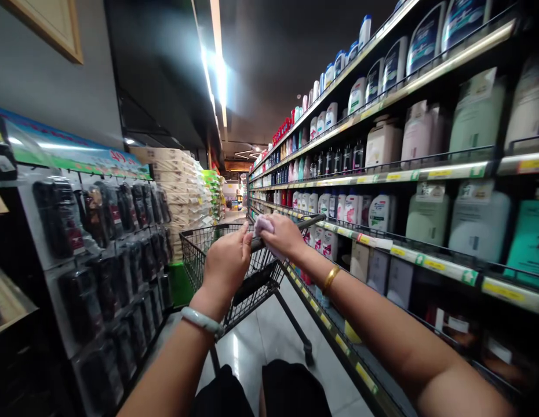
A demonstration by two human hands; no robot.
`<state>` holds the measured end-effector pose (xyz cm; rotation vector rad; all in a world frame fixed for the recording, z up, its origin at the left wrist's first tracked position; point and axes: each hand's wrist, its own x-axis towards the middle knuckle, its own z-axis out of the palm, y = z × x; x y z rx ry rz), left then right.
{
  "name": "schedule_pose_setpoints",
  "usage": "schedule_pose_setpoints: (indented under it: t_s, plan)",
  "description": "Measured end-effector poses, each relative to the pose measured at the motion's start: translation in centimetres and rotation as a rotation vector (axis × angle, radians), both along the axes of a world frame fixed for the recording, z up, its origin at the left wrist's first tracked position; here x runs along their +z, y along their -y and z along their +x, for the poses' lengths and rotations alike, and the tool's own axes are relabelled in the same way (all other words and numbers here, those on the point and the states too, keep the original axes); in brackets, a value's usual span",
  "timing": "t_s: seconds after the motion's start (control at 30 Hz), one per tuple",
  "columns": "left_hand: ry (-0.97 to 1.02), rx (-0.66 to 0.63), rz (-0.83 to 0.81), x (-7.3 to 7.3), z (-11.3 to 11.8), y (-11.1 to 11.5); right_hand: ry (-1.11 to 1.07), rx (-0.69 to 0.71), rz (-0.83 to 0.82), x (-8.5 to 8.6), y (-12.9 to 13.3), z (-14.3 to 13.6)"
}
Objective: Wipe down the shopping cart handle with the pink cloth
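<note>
A black wire shopping cart (200, 246) stands before me on the tiled floor, its handle running across at chest height. Wrapped around the left part of that handle (310, 222) is my left hand (226, 258), thumb on top, with a pale bangle on the wrist. My right hand (284, 233) is closed over a light purple cloth (265, 226), pressing it against the handle farther right. A gold bracelet circles that wrist. The hands are a short gap apart. The inside of the cart is mostly hidden behind my hands.
Shelves of shampoo and lotion bottles (430, 217) line the right side, close to my right arm. On the left hangs a rack of packaged slippers (117, 208), then stacked cartons (176, 191). The tiled aisle floor (243, 341) runs forward between them.
</note>
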<state>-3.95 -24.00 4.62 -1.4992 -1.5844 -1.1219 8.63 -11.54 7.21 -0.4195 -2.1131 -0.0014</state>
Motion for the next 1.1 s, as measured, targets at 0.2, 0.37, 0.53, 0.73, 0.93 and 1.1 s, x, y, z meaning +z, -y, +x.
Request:
schedule_pose_setpoints:
  t_s: [0.2, 0.37, 0.53, 0.73, 0.93, 1.1]
  plan:
    - [-0.04, 0.113, -0.116, 0.5, -1.2, 1.2, 0.209, -0.026, 0.033, 1.4, 1.2, -0.3]
    - [-0.01, 0.101, -0.116, 0.9, -2.5, 2.1, 0.244, -0.117, -0.038, 1.9, 2.3, -1.0]
    - [0.02, 0.07, -0.086, 0.8, -3.6, 2.8, 0.205, -0.085, 0.009, 1.1, 4.3, -2.5]
    - [0.071, 0.046, -0.075, 0.9, -4.5, 3.7, 0.231, -0.136, -0.001, 2.0, 3.0, -1.7]
    - [0.079, -0.017, -0.14, 1.5, -5.3, 4.0, 0.262, -0.087, -0.118, 2.6, 3.8, -4.0]
    - [0.136, -0.007, -0.174, 1.6, -7.0, 5.0, 0.246, 0.113, -0.041, 2.5, 5.1, -6.0]
